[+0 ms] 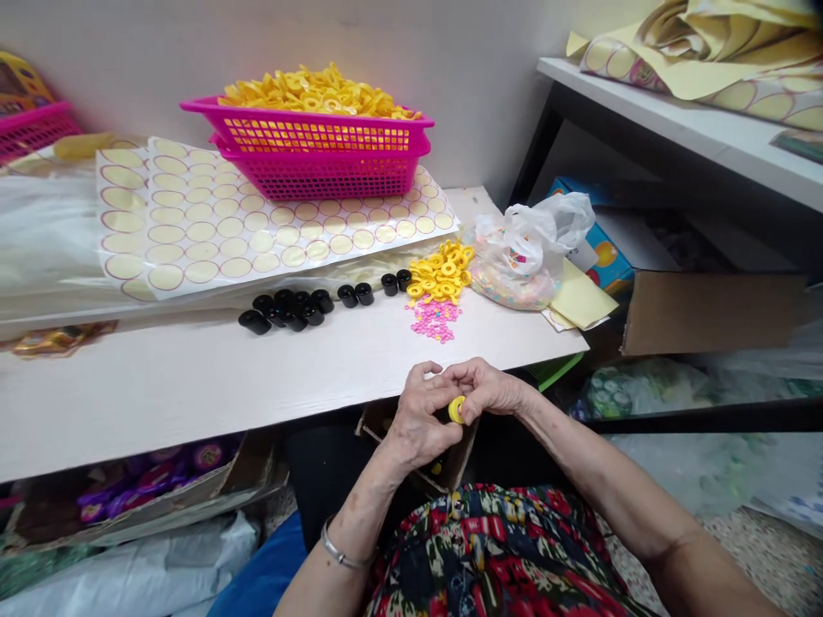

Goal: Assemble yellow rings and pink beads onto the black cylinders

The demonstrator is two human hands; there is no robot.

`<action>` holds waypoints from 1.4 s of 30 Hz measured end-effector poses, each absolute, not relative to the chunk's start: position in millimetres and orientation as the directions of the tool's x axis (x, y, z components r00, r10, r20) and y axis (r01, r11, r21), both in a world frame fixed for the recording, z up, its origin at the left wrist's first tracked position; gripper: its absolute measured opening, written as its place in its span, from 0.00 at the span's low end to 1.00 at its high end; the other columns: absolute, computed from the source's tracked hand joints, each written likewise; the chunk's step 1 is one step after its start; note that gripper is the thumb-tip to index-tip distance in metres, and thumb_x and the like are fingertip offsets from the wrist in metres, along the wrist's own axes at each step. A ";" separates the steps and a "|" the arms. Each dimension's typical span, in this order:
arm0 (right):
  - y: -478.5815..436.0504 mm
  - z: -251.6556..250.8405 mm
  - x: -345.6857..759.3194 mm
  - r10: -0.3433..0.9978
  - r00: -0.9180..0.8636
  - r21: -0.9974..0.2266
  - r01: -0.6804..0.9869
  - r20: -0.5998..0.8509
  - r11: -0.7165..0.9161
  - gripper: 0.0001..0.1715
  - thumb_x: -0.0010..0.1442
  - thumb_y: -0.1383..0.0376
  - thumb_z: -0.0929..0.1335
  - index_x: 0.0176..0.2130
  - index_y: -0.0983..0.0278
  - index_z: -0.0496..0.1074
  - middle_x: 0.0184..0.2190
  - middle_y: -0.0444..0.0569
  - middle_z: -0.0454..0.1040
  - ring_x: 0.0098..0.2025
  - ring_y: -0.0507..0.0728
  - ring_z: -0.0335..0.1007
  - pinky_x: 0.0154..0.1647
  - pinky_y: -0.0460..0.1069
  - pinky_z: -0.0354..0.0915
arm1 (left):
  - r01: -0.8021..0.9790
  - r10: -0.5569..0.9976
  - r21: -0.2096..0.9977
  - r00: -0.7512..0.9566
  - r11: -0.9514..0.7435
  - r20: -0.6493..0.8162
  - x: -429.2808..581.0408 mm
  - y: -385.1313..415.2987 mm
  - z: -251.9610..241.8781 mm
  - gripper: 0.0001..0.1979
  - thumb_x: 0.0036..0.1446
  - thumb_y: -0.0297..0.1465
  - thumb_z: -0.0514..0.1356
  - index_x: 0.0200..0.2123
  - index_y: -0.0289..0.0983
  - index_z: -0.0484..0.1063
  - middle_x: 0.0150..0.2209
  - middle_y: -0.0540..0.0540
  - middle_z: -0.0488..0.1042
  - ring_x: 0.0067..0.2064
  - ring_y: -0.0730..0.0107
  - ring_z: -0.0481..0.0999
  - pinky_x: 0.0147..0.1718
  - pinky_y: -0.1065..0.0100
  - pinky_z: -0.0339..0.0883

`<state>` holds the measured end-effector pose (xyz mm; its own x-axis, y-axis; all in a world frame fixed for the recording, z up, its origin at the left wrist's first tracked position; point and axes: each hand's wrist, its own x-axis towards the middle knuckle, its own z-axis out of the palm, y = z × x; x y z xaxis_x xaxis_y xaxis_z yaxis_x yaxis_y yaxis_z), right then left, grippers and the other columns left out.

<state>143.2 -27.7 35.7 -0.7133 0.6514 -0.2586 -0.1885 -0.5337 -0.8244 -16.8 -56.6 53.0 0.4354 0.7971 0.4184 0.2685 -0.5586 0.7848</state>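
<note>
Over the table's front edge, my left hand (421,416) and my right hand (489,390) meet around a small round yellow plastic piece (456,410). The thumb and fingers of both hands are closed on it, and the fingers partly hide it. Just beyond them on the table lie tiny pink beads (435,319). Behind these is a pile of yellow ring-shaped plastic pieces (441,272). Several black cylindrical caps (296,308) stand in a loose row to the left. Below my hands, an open cardboard box (459,458) is partly hidden.
Pink baskets (321,163), the top one heaped with yellow pieces, stand on sticker sheets (219,223). A clear plastic bag (518,266) of small colourful bits sits right of the pile. Further right are a cardboard box (707,313) and a raised shelf (720,141).
</note>
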 end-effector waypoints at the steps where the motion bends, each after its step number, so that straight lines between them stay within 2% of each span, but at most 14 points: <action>1: -28.0 36.9 143.0 0.646 -0.719 -0.824 -0.186 -0.257 -0.535 0.30 0.29 0.74 0.76 0.37 0.70 0.72 0.27 0.42 0.72 0.28 0.47 0.67 0.29 0.41 0.61 | 0.273 0.794 0.780 0.439 -0.563 0.420 -16.6 -56.4 52.7 0.09 0.36 0.21 0.58 0.25 0.38 0.72 0.25 0.52 0.73 0.30 0.70 0.68 0.51 0.56 0.56; 4: -29.3 41.9 142.4 0.633 -0.734 -0.831 -0.176 -0.246 -0.527 0.33 0.28 0.75 0.76 0.39 0.69 0.71 0.32 0.43 0.73 0.32 0.48 0.68 0.32 0.42 0.62 | 0.291 0.790 0.765 0.443 -0.574 0.425 -15.5 -56.3 52.6 0.07 0.40 0.24 0.60 0.27 0.38 0.73 0.27 0.51 0.75 0.31 0.70 0.69 0.51 0.56 0.57; 8: -34.8 44.1 139.9 0.682 -0.690 -0.854 -0.183 -0.242 -0.488 0.30 0.28 0.74 0.76 0.37 0.69 0.71 0.28 0.41 0.72 0.29 0.48 0.67 0.29 0.42 0.61 | 0.343 0.772 0.711 0.449 -0.613 0.449 -13.1 -57.2 52.2 0.04 0.43 0.26 0.59 0.25 0.37 0.73 0.26 0.50 0.75 0.34 0.67 0.69 0.50 0.55 0.57; 13: -47.2 32.8 132.7 0.795 -0.573 -0.853 -0.299 -0.197 -0.427 0.28 0.32 0.72 0.76 0.37 0.68 0.72 0.31 0.43 0.72 0.33 0.49 0.67 0.35 0.43 0.61 | 0.372 0.777 0.701 0.459 -0.609 0.431 -18.3 -57.6 42.3 0.08 0.38 0.23 0.58 0.26 0.37 0.73 0.27 0.49 0.74 0.38 0.63 0.68 0.50 0.53 0.57; 17: -51.1 26.1 133.0 0.709 -0.678 -0.792 -0.318 -0.195 -0.521 0.36 0.33 0.71 0.77 0.45 0.68 0.71 0.36 0.46 0.72 0.38 0.50 0.67 0.38 0.42 0.60 | 0.323 0.800 0.769 0.464 -0.552 0.380 -27.2 -61.4 36.7 0.09 0.37 0.21 0.59 0.25 0.37 0.72 0.26 0.50 0.73 0.37 0.65 0.67 0.49 0.56 0.57; 21: -48.8 26.9 138.1 0.626 -0.758 -0.732 -0.320 -0.183 -0.602 0.42 0.30 0.70 0.78 0.47 0.69 0.70 0.37 0.47 0.72 0.37 0.49 0.67 0.36 0.41 0.61 | 0.292 0.810 0.803 0.467 -0.519 0.354 -31.3 -65.2 37.4 0.09 0.39 0.20 0.59 0.26 0.38 0.72 0.27 0.51 0.73 0.37 0.67 0.67 0.50 0.56 0.56; 23: -48.1 28.3 139.9 0.593 -0.785 -0.693 -0.328 -0.178 -0.642 0.40 0.33 0.64 0.78 0.47 0.69 0.70 0.38 0.49 0.72 0.38 0.50 0.67 0.37 0.43 0.62 | 0.263 0.807 0.813 0.464 -0.520 0.366 -31.7 -65.1 38.7 0.10 0.39 0.20 0.59 0.28 0.38 0.73 0.28 0.50 0.73 0.37 0.67 0.67 0.50 0.56 0.56; 25: -48.6 29.5 140.7 0.573 -0.798 -0.653 -0.334 -0.187 -0.679 0.39 0.39 0.53 0.75 0.47 0.70 0.70 0.39 0.52 0.71 0.38 0.52 0.68 0.38 0.45 0.64 | 0.232 0.801 0.820 0.463 -0.523 0.379 -31.7 -64.5 40.7 0.10 0.40 0.21 0.60 0.29 0.38 0.73 0.28 0.49 0.74 0.38 0.66 0.67 0.49 0.56 0.57; 27: -49.9 30.2 140.5 0.576 -0.791 -0.645 -0.333 -0.206 -0.688 0.38 0.44 0.49 0.72 0.47 0.71 0.70 0.38 0.52 0.72 0.37 0.51 0.69 0.37 0.45 0.64 | 0.214 0.797 0.827 0.470 -0.520 0.379 -31.6 -64.4 43.4 0.09 0.40 0.22 0.59 0.28 0.37 0.73 0.27 0.49 0.73 0.37 0.66 0.67 0.48 0.56 0.58; 30: -51.0 29.6 139.0 0.604 -0.762 -0.700 -0.300 -0.233 -0.648 0.34 0.41 0.61 0.76 0.47 0.71 0.70 0.33 0.48 0.73 0.32 0.48 0.68 0.33 0.42 0.63 | 0.218 0.799 0.834 0.480 -0.508 0.362 -31.1 -65.7 46.5 0.10 0.38 0.20 0.58 0.27 0.37 0.73 0.25 0.49 0.72 0.37 0.65 0.66 0.48 0.56 0.58; 33: -49.7 28.7 136.9 0.636 -0.732 -0.758 -0.266 -0.243 -0.596 0.34 0.36 0.70 0.77 0.45 0.69 0.72 0.32 0.46 0.74 0.32 0.48 0.69 0.34 0.42 0.62 | 0.237 0.806 0.837 0.487 -0.492 0.336 -30.3 -67.8 46.0 0.12 0.36 0.19 0.58 0.26 0.37 0.73 0.26 0.49 0.72 0.39 0.64 0.66 0.48 0.56 0.58; 37: -47.1 33.0 134.8 0.634 -0.725 -0.791 -0.209 -0.269 -0.575 0.35 0.30 0.74 0.77 0.42 0.69 0.73 0.35 0.47 0.74 0.35 0.50 0.69 0.36 0.44 0.63 | 0.276 0.810 0.827 0.495 -0.490 0.315 -29.1 -70.3 42.9 0.13 0.35 0.19 0.58 0.27 0.38 0.74 0.29 0.48 0.73 0.42 0.62 0.65 0.48 0.57 0.58; 42: -52.7 38.5 130.7 0.663 -0.703 -0.827 -0.193 -0.259 -0.528 0.33 0.29 0.73 0.76 0.40 0.68 0.73 0.33 0.45 0.73 0.34 0.51 0.68 0.35 0.45 0.64 | 0.295 0.793 0.791 0.498 -0.535 0.351 -26.4 -73.4 43.3 0.09 0.40 0.22 0.59 0.28 0.38 0.74 0.28 0.49 0.73 0.42 0.62 0.65 0.49 0.56 0.57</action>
